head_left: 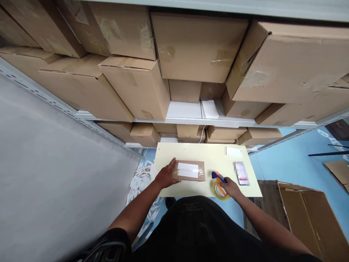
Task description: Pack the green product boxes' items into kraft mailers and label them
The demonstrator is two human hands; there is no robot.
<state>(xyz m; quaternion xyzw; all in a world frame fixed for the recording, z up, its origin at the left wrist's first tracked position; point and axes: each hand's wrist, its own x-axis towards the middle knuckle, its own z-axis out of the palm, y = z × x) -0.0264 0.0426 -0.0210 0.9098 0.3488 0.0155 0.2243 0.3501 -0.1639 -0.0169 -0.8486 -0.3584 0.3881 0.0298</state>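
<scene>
Left hand (165,177) gripping the left end of a small cardboard parcel (202,176) – thumb on the near side, fingers at the far-left corner, hiding that end. Parcel lies flat, left of the worktop's (203,188) middle, clear of the near edge. White label (188,170) on top under glossy tape; print too small to read.

Right hand (230,187) closed on the handle of a blue-and-orange tape dispenser (219,177), its roll overlapping the near edge; fist covers part of the handle – contact with the worktop cannot be told. Phone (241,173) by the right edge, screen blurred.

Forearms slant inward from either side, left wrist nearly straight, right knuckles toward the dispenser; right arm cut off below.
</scene>
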